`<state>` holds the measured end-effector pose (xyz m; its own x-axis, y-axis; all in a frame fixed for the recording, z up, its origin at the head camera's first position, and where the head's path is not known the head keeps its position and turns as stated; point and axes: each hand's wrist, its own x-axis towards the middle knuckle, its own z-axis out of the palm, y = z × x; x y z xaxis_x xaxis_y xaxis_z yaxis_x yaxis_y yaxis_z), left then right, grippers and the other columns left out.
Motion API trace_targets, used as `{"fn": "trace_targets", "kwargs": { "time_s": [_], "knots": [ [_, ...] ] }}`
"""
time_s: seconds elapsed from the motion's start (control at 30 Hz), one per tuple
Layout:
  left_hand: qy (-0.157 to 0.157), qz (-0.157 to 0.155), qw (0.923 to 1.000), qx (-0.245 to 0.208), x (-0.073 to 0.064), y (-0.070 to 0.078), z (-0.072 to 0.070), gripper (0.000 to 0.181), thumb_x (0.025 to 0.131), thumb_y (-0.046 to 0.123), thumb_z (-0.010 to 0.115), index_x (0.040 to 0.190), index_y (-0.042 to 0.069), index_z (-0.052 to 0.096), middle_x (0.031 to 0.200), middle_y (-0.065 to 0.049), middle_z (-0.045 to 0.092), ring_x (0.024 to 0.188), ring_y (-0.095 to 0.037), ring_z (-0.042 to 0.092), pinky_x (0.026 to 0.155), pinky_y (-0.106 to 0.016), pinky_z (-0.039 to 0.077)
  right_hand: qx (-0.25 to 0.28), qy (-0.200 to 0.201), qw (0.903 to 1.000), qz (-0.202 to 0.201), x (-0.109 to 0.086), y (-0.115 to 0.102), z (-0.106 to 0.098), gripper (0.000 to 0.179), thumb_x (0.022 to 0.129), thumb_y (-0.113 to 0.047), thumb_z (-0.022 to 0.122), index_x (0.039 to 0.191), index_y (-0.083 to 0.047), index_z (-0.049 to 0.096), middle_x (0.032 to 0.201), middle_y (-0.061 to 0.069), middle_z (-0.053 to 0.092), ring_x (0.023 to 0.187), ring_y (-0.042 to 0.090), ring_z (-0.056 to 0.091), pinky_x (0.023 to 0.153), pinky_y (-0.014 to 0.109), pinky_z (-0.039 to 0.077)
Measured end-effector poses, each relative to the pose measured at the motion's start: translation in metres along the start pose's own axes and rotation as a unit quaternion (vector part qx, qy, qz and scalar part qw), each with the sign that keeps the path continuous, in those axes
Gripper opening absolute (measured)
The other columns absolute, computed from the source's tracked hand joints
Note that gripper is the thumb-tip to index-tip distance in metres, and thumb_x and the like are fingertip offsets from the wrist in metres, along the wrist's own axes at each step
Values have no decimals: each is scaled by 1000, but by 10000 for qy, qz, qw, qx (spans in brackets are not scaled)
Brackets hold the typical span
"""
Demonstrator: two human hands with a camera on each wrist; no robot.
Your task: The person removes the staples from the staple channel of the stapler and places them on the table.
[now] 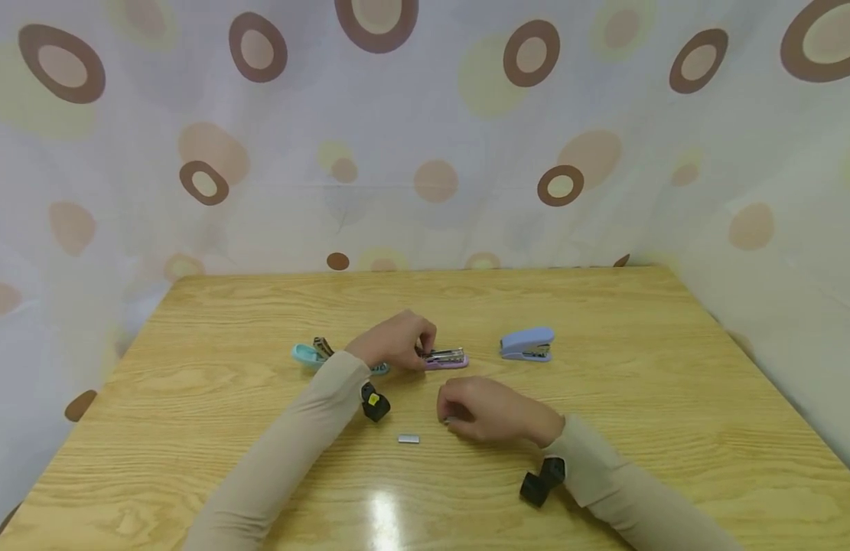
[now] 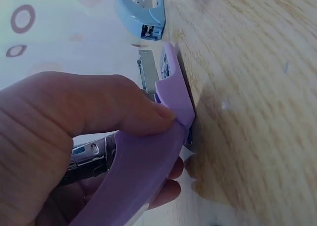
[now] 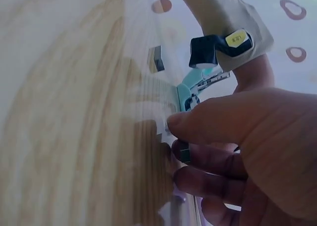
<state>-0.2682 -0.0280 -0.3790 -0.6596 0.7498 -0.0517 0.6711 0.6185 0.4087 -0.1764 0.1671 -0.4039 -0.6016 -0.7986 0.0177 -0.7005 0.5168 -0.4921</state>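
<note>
My left hand (image 1: 400,342) grips a purple stapler (image 1: 447,365) that is folded wide open. In the left wrist view, the thumb presses near the hinge of the purple stapler (image 2: 174,94), and the fingers curl beneath. The metal magazine shows beside its purple body. Nearer the front, my right hand (image 1: 496,411) pinches a short strip of staples (image 3: 184,152) between thumb and fingers, just above the table. Another staple strip (image 1: 408,438) lies on the wood between the forearms. A teal stapler (image 1: 305,354), opened out, lies left of the purple one, partly hidden by my left wrist.
A closed blue stapler (image 1: 527,344) stands to the right on the wooden table (image 1: 645,367). Behind the table hangs a pale curtain (image 1: 425,138) with brown ring patterns. Each wrist carries a small black camera, such as the left one (image 1: 375,403).
</note>
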Motion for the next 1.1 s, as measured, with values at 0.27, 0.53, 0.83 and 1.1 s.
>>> {"fn": "trace_targets", "kwargs": {
  "time_s": [0.27, 0.53, 0.83, 1.1],
  "knots": [
    [73, 125, 9998, 105, 2, 3, 0, 15, 76, 10, 78, 83, 12, 65, 92, -1, 68, 83, -13, 62, 75, -26, 51, -252, -136, 9995, 150, -4, -9, 0, 8, 87, -12, 67, 89, -17, 62, 82, -9, 56, 73, 3, 49, 66, 16, 42],
    [285, -155, 9982, 507, -2, 8, -2, 28, 73, 18, 83, 94, 13, 65, 106, -4, 66, 82, -14, 60, 74, -31, 51, -132, -36, 9999, 82, -8, -9, -7, 7, 87, -11, 67, 89, -15, 63, 83, -7, 58, 73, 5, 51, 67, 17, 44],
    [338, -117, 9984, 445, -1, 17, -1, 31, 78, 26, 79, 102, 12, 65, 112, -5, 61, 93, -19, 56, 79, -39, 52, -398, 371, 9982, 254, -17, 0, -22, 6, 88, -10, 66, 90, -15, 62, 85, -7, 60, 72, 6, 54, 65, 19, 45],
    [389, -85, 9975, 578, 6, 24, -2, 25, 84, 23, 71, 104, 12, 64, 111, -7, 61, 92, -19, 56, 78, -38, 50, 185, 664, 9973, 255, -26, 16, -48, 5, 91, -6, 63, 96, -5, 63, 88, -1, 63, 71, 5, 56, 64, 24, 50]
  ]
}}
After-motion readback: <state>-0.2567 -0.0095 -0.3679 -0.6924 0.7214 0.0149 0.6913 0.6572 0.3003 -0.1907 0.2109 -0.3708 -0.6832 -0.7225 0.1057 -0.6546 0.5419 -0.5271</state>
